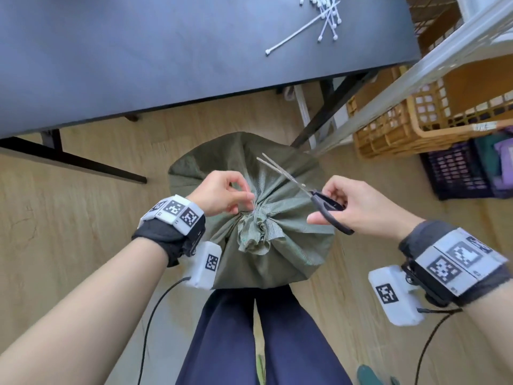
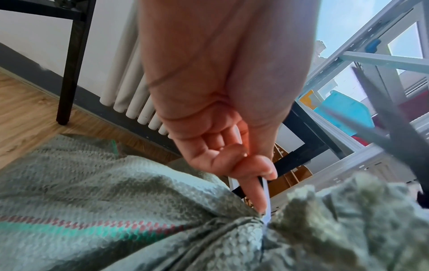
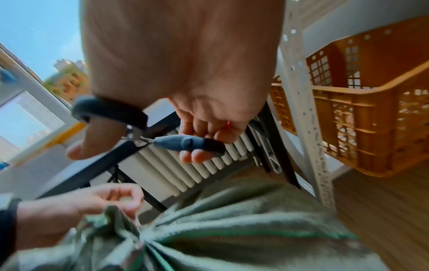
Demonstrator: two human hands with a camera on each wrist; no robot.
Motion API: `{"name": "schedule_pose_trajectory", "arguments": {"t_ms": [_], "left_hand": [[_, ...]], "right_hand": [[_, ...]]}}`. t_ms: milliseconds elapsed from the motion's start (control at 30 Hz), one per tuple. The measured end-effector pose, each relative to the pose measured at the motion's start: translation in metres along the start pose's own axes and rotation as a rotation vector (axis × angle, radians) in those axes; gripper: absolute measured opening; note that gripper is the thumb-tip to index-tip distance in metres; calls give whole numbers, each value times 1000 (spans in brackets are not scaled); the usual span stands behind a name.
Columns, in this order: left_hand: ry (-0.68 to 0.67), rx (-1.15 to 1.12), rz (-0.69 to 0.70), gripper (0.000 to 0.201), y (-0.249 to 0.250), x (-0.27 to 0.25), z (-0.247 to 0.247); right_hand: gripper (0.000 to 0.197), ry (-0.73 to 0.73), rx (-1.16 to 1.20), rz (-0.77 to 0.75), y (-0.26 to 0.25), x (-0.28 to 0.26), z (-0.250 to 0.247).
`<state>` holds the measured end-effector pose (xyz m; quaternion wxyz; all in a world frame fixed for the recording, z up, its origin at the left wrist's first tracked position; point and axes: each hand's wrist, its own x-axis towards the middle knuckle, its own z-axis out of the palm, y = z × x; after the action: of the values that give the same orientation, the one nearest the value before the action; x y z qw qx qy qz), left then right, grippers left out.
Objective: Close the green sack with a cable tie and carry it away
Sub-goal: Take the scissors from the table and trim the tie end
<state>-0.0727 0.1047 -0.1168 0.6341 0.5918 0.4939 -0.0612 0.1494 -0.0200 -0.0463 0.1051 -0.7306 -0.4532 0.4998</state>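
Observation:
The green woven sack point(image 1: 280, 254) stands on the floor in front of my legs, its mouth bunched into a gathered neck point(image 1: 256, 232). A white cable tie point(image 2: 265, 199) runs round that neck, and my left hand point(image 1: 222, 194) pinches its free tail just left of the neck. My right hand point(image 1: 352, 205) grips black-handled scissors point(image 1: 322, 201) to the right of the neck, blades slightly apart and pointing up and away over the sack. In the right wrist view the scissors' handle point(image 3: 190, 144) sits in my curled fingers.
A dark table point(image 1: 166, 51) stands ahead with several loose white cable ties point(image 1: 319, 20) near its right end. A white metal shelf frame point(image 1: 416, 70) holds an orange crate point(image 1: 416, 120) at the right, with a dark crate point(image 1: 460, 170) below. A radiator point(image 2: 134, 91) lines the wall.

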Motion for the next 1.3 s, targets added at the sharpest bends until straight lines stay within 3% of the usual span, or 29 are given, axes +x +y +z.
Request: {"name": "schedule_pose_trajectory", "arguments": {"t_ms": [100,267,700,933,1300], "left_hand": [[-11,45,27,18,0,3,-5],[91,165,120,15,2,7,-10],[117,299,165,18,22,13,-18],[99,316,197,17,27,11,-19],[116,297,187,9,23,18,-15]], "right_hand": [[60,-101,-53,106,17,-1,14],[55,-212,-176,170,20,10,25],[62,-206,-293,131,4,34,14],[62,-250,-266,94,-6,46,18],[56,-336,14,120,-2,61,38]]}}
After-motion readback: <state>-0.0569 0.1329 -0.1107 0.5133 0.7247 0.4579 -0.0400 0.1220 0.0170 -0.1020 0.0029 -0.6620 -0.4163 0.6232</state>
